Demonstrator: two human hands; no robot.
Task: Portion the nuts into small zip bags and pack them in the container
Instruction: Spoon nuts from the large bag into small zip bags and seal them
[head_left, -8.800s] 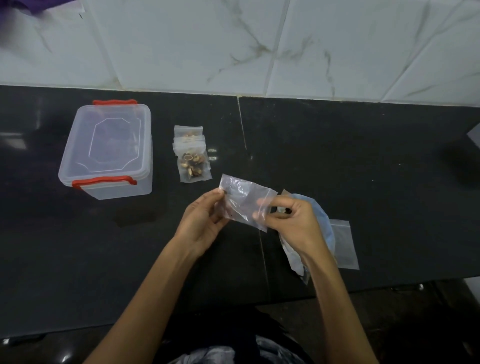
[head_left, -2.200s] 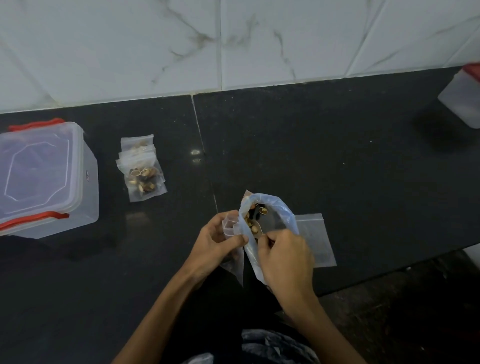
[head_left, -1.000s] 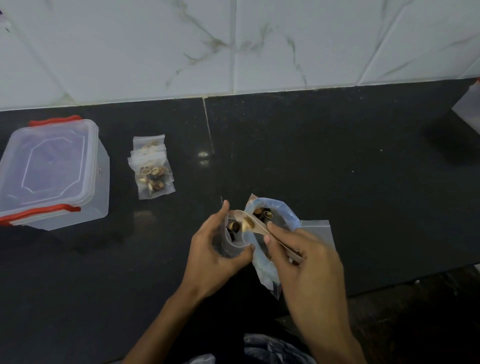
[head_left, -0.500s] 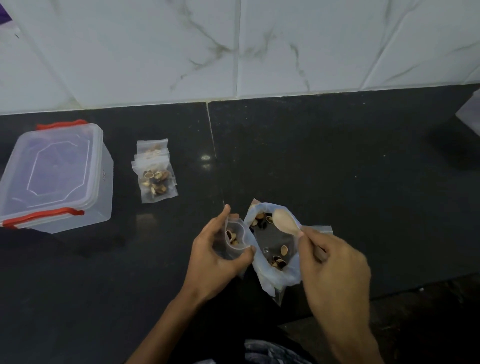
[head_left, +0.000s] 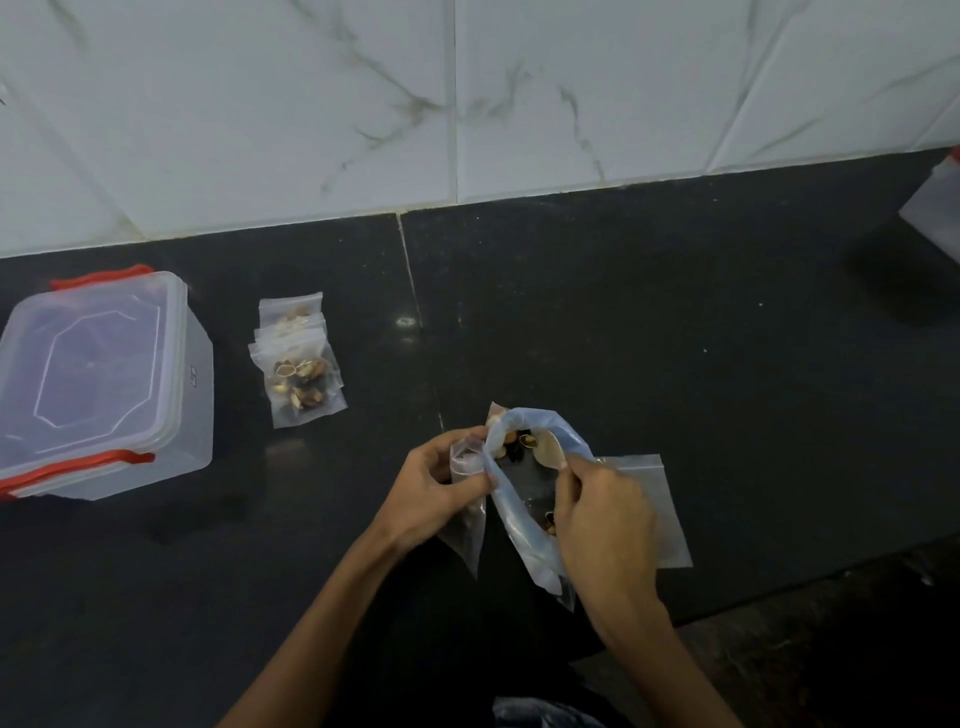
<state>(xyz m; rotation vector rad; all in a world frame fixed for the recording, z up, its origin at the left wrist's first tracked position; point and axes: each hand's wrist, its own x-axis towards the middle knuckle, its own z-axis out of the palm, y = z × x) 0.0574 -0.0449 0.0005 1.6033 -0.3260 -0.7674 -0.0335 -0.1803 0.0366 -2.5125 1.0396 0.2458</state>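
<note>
The left hand (head_left: 434, 486) is pinching the mouth of a small zip bag (head_left: 464, 499), thumb and fingers curled round its top so the opening is facing up and toward the right. Just beside it, touching along one edge, the larger bluish bag of nuts (head_left: 524, 512) is standing open near the front edge of the counter (head_left: 675, 338), and the right hand (head_left: 602, 514) is curling round the handle of a pale spoon (head_left: 550, 449) whose bowl is dipping into that bag's mouth.

The coming move is, by my judgement, a short carry to the left: the small bag's mouth is lying just left of the spoon bowl, at about the same height, with only the nut bag's rim between them (the right hand is doing the travelling, the left merely holding the target open). The small bag's long axis is hanging downward and a little toward the person.

Well apart, toward the left end of the counter, filled bags (head_left: 301, 364) are lying in an overlapping pile beside the lidded container (head_left: 104, 384) with red clips, near it but not touching.

Hard to make out: whether the spoon is carrying any nuts, how many are already in the small bag, and how many bags are in the pile. The right hand is hiding the spoon's handle and part of a flat empty bag (head_left: 660, 509). A pale object (head_left: 935, 208) is being cut off at the right edge.
</note>
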